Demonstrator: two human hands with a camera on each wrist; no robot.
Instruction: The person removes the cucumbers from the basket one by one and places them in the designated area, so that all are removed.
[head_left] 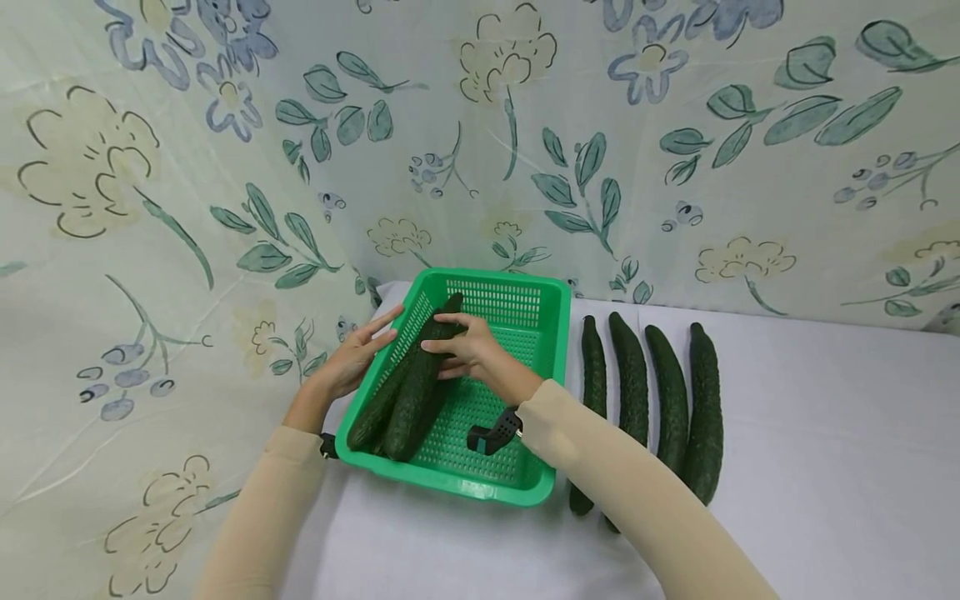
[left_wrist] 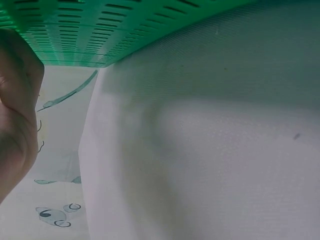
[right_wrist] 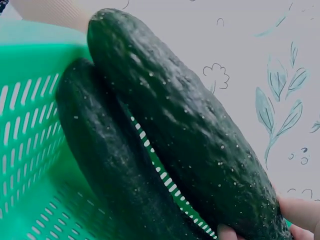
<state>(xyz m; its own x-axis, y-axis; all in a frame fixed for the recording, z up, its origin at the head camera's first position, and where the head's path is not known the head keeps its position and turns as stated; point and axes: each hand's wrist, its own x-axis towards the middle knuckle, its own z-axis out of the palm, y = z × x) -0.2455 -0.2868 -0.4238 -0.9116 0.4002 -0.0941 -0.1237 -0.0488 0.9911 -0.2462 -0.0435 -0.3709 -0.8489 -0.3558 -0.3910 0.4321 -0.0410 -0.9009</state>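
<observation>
A green plastic basket stands on the white cloth with dark green cucumbers inside. My right hand reaches in and grips one cucumber near its far end, thumb and fingers on either side. Seen from the right wrist, this cucumber lies slanted above another cucumber along the basket's wall. Whether the dark shape to its right is a further cucumber or shadow, I cannot tell. My left hand is at the basket's left rim, fingers extended; in the left wrist view the hand shows only partly beside the basket wall.
Several cucumbers lie side by side to the right of the basket, partly under my right forearm. A floral cloth hangs behind and at the left. White cloth covers the table.
</observation>
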